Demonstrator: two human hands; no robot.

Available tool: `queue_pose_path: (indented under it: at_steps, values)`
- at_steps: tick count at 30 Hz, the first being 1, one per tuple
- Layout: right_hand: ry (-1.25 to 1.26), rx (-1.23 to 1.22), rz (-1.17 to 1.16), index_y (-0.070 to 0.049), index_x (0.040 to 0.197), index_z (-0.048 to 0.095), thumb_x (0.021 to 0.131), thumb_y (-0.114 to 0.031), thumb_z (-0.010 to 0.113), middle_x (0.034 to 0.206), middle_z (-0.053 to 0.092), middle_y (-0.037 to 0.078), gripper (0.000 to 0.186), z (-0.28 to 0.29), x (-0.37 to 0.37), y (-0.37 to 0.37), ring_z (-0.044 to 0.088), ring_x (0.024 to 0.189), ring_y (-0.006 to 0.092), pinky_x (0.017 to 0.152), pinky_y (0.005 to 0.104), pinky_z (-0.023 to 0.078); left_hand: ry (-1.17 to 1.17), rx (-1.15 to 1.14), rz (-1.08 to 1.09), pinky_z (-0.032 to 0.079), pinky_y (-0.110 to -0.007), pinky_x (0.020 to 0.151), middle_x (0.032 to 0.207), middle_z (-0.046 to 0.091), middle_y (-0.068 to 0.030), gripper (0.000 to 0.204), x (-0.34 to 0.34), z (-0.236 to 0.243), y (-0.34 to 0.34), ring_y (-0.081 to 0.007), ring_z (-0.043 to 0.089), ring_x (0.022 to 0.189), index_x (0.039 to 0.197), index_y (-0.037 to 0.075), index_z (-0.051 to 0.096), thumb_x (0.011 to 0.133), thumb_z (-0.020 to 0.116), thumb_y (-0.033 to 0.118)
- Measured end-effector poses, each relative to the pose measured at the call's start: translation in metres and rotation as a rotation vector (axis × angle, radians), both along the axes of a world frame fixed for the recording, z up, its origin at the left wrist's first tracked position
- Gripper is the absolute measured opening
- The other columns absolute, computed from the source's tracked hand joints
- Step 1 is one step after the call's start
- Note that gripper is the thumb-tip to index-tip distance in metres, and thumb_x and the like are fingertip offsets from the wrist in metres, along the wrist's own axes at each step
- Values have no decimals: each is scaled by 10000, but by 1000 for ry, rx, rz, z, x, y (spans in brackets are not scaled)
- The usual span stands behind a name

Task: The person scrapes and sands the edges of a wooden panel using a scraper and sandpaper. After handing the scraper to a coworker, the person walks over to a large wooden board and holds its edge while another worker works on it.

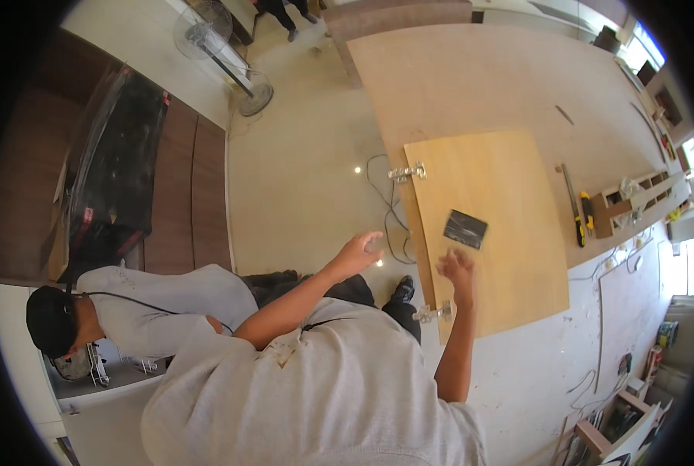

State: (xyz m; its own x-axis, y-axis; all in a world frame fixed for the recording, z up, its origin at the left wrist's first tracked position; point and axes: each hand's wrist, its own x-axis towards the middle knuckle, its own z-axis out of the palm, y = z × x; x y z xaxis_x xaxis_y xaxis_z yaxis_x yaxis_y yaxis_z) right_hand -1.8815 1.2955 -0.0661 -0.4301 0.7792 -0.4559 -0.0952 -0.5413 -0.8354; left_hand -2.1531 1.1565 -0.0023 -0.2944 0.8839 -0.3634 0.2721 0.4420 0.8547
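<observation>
A pale wooden panel [518, 225] lies on the large workbench, its near part jutting past the bench edge. Metal hinges are fixed along its left side, a far hinge [407, 172] and a near hinge [432, 312]. On the panel rests a flat, shiny black rectangle [465, 230] whose kind I cannot make out. My left hand [358, 255] hangs in the air left of the panel, fingers curved and apart, nothing visible in it. Over the panel, just nearer than the black rectangle, my right hand [459, 268] has loosely bent, slightly blurred fingers and no visible object.
Another person [160, 303] in a grey shirt and black cap bends close on my left. A standing fan [230, 62] is at the far left. Yellow-and-black tools [584, 213] lie beside a wooden box [631, 206] on the workbench [456, 85]. A cable [394, 225] trails on the floor.
</observation>
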Motion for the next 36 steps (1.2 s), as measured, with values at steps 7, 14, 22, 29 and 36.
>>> queue_pose_path:
  at_steps: [7, 14, 22, 29, 36]
  values:
    - [-240, 126, -130, 18, 1072, 665, 1023, -274, 661, 905, 680, 86, 296, -33, 19, -17, 634, 774, 123, 701, 267, 528, 150, 30, -255, 581, -349, 709, 1251, 642, -222, 518, -54, -26, 39, -226, 721, 768, 1326, 5, 633, 816, 656, -77]
    - [-587, 123, -150, -30, 593, 599, 1027, -483, 633, 543, 559, 47, 629, 16, -68, 18, 551, 547, 119, 563, 284, 435, -35, -158, -145, 553, -317, 582, 895, 712, -137, 383, -171, -9, 75, -167, 683, 629, 1229, 12, 693, 862, 753, 103]
    - [-543, 466, -72, 27, 786, 687, 1028, -346, 651, 661, 633, 56, 446, 51, -337, 107, 592, 568, 146, 572, 290, 458, 369, -45, 123, 501, -303, 603, 677, 658, -43, 353, -384, 26, 79, -144, 603, 606, 1149, 84, 748, 865, 800, 287]
    - [-460, 449, 392, -32, 1187, 700, 946, -155, 696, 692, 660, 44, 270, 76, -571, 130, 621, 604, 96, 549, 276, 469, 154, -56, 250, 511, -282, 729, 898, 698, -25, 523, -578, 16, 56, -109, 616, 789, 1368, 76, 639, 919, 769, 311]
    - [-445, 606, 620, -39, 1222, 682, 957, -162, 664, 696, 682, 70, 292, 53, -728, 191, 622, 597, 120, 566, 297, 483, -262, 216, 648, 526, -272, 753, 990, 728, -19, 403, -763, 27, 131, -101, 641, 842, 1281, -15, 676, 1011, 667, 284]
